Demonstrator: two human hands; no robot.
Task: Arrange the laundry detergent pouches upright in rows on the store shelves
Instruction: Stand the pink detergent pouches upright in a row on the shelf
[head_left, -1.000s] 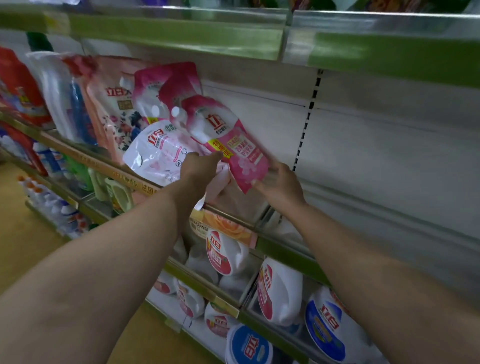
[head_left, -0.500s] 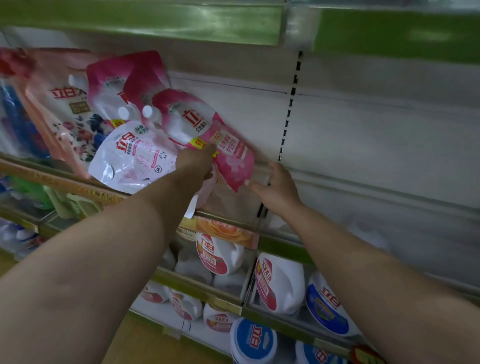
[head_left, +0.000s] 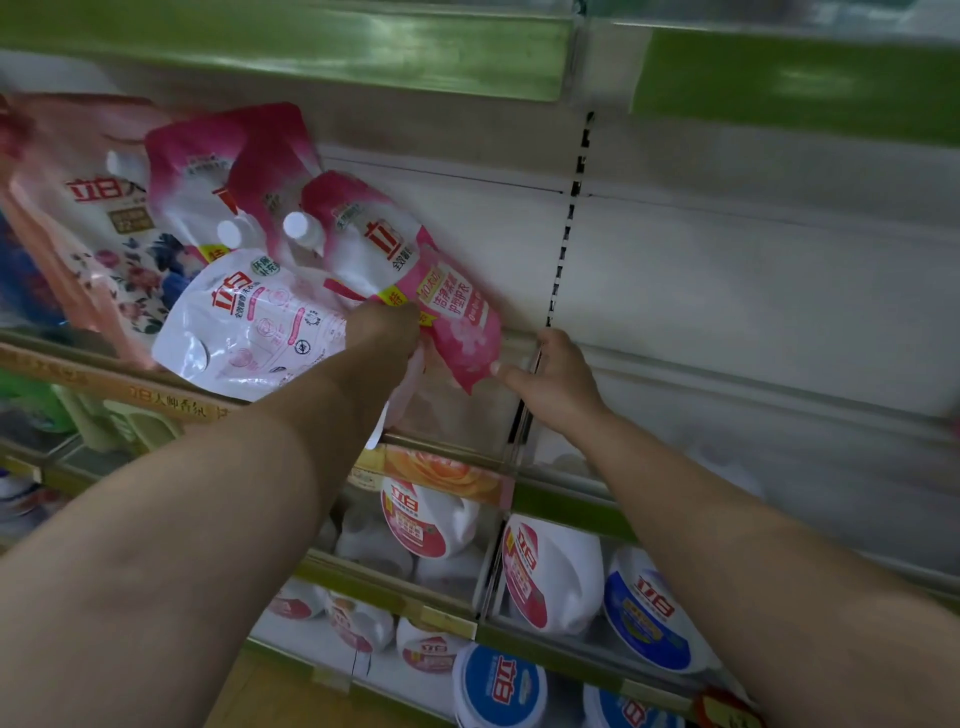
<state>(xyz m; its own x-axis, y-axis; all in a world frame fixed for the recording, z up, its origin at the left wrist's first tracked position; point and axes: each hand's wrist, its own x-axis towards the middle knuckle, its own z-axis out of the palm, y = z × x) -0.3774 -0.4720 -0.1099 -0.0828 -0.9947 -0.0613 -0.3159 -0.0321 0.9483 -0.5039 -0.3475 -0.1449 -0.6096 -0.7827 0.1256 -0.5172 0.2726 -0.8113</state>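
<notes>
We see the left hand (head_left: 383, 332) curled round the lower middle of a pink pouch (head_left: 415, 275), gripping it against the stack. The right hand (head_left: 556, 379) reaches in from the other side with its fingers mostly straight, the fingertips (head_left: 498, 370) touching the pouch's bottom corner.

The pink pouch carries the red brand characters 立白 near its top, a yellow tag beside the left hand and a pink panel of white characters too blurred for us to read in full. It leans, its long axis running from the white cap (head_left: 298, 227) at the upper left down to the corner at the lower right, above the shelf edge. Just left of it a white pouch (head_left: 244, 325) marked 立白 lies tilted with its face toward us, in front of two more pink pouches (head_left: 208, 182) standing behind. Further left stands a big floral pouch (head_left: 98, 228) with the same brand.

All of these sit on a shelf (head_left: 452, 447) whose front strip (head_left: 171, 402) shows 立白 and further characters. Behind is a pale back panel (head_left: 727, 270) with a slotted upright, and a green-edged shelf overhead (head_left: 311, 57). Below, white jugs (head_left: 550, 577) with pink or blue 立白 labels fill the lower shelves.
</notes>
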